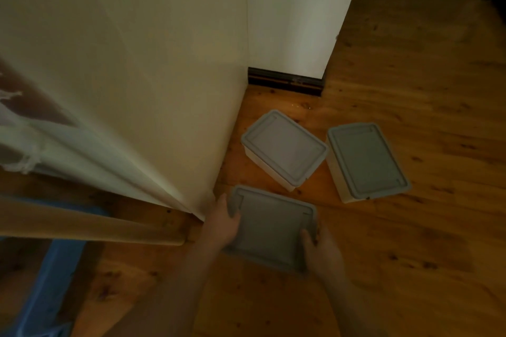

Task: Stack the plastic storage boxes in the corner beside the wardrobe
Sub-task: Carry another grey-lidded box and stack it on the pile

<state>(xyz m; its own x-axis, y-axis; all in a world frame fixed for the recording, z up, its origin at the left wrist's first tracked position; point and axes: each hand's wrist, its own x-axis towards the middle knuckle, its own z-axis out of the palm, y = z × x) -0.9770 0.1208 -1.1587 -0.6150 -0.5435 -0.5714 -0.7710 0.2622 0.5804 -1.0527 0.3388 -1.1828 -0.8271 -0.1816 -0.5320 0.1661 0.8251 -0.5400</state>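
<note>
So, pretty dim and soft all over. Big cream wardrobe (pixel 137 76) on the left, top cut off. Three grey-lidded boxes on the wood floor (pixel 410 76): far box (pixel 284 148), right box (pixel 367 160), near box (pixel 269 230) with its body hidden under the lid. Left hand (pixel 223 223) and right hand (pixel 321 250) gripping near box edges.

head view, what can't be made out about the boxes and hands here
- Held box: sides and base hidden beneath its lid; contents unseen.
- Left hand and right hand: fingers hidden under the box.
- Middle box and right box: contents hidden by lids.
</note>
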